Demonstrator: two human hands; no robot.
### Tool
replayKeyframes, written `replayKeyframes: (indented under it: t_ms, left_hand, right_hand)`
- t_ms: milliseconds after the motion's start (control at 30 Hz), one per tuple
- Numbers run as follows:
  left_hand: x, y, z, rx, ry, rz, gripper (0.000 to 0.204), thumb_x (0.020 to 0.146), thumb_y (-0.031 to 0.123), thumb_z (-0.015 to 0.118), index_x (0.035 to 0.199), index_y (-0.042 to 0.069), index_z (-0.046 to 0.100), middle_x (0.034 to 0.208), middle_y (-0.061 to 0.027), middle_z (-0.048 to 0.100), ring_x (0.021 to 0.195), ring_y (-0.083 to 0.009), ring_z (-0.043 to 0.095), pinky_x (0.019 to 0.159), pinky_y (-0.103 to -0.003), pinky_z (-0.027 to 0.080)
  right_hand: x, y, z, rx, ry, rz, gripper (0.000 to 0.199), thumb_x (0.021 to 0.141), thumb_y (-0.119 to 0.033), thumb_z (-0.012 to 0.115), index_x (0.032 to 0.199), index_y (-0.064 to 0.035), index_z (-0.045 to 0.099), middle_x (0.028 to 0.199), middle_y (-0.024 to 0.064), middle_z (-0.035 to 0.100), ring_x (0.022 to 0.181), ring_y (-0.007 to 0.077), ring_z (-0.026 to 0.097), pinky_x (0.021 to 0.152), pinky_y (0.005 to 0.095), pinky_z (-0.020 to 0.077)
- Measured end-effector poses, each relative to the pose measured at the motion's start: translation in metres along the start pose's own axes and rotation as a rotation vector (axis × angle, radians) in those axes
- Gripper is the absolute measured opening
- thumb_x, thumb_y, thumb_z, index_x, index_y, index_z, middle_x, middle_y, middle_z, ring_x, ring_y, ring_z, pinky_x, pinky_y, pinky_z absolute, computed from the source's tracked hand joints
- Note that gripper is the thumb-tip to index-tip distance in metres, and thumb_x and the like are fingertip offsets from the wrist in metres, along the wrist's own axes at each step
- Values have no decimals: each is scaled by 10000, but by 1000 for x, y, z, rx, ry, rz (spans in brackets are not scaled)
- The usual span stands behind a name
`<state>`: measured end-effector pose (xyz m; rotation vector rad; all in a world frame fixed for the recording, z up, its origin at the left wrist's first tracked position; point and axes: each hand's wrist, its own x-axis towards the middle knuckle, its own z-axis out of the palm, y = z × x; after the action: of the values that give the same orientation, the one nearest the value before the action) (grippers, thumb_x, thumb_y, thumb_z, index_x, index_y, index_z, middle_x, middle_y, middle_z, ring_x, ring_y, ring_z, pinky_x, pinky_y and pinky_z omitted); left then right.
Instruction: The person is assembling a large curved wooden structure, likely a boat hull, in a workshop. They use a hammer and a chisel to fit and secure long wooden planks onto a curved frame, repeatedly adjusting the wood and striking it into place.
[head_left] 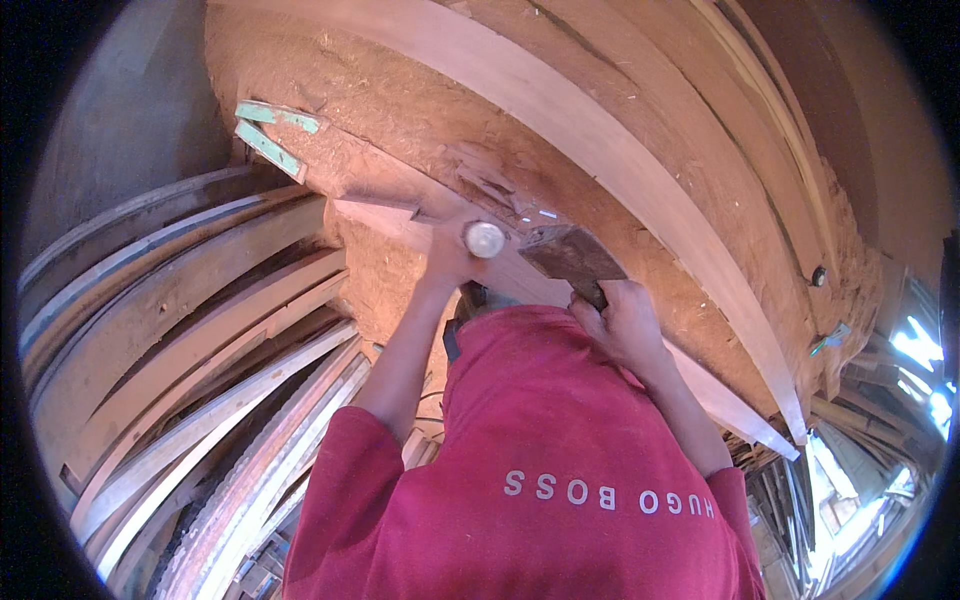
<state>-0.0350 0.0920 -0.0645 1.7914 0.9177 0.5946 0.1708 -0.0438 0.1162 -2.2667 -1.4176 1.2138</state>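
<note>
Head view: the left hand [452, 256] is wrapping its grip around a knob [485, 240], likely hard; just right, over the plank [530, 284], a mallet [573, 254] is showing, probably stiff and head-heavy, best held by its handle [588, 291], which the right hand [630, 318] is clenching.

Your block-headed mallet [572, 254] looks like worn, matt wood. Left of the mallet, the pale round knob [485, 240] looks slightly glossy; beyond it, the curved plank [605, 145] is smooth wood; nearer you, your shirt [560, 420] is matt cloth.
</note>
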Motion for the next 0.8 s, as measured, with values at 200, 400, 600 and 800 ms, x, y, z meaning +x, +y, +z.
replayKeyframes:
  t_ms: [200, 400, 600, 800]
  left_hand:
    - [31, -32, -66, -284, 164, -134, 197, 790, -56, 649, 943, 51, 583, 818, -9, 590, 751, -130, 602, 678, -269, 510]
    - [33, -15, -85, -364, 104, -242, 138, 809, -24, 674, 901, 24, 583, 784, -1, 594, 687, -124, 570, 642, -292, 498]
    - [16, -24, -61, -229, 102, -61, 190, 786, 61, 716, 939, 32, 608, 837, -22, 615, 807, -162, 611, 774, -309, 507]
    - [11, -29, -66, -194, -5, 11, 181, 739, 95, 738, 809, 55, 576, 765, -38, 578, 739, -134, 558, 681, -302, 475]
  right_hand:
    - [13, -3, -6, 56, 114, -107, 171, 798, -137, 659, 861, 16, 616, 774, 224, 626, 751, 396, 639, 665, 462, 486]
    - [33, -41, -25, 76, 132, -213, 200, 801, -178, 646, 829, 19, 630, 773, 243, 618, 729, 429, 609, 655, 492, 470]
    - [43, -79, -21, 7, 84, -380, 367, 843, -242, 649, 1136, -39, 561, 895, 227, 663, 818, 423, 649, 711, 515, 526]
    - [59, -96, 7, -218, -25, -388, 481, 862, -242, 656, 1290, -92, 495, 945, 200, 690, 845, 401, 676, 710, 497, 549]
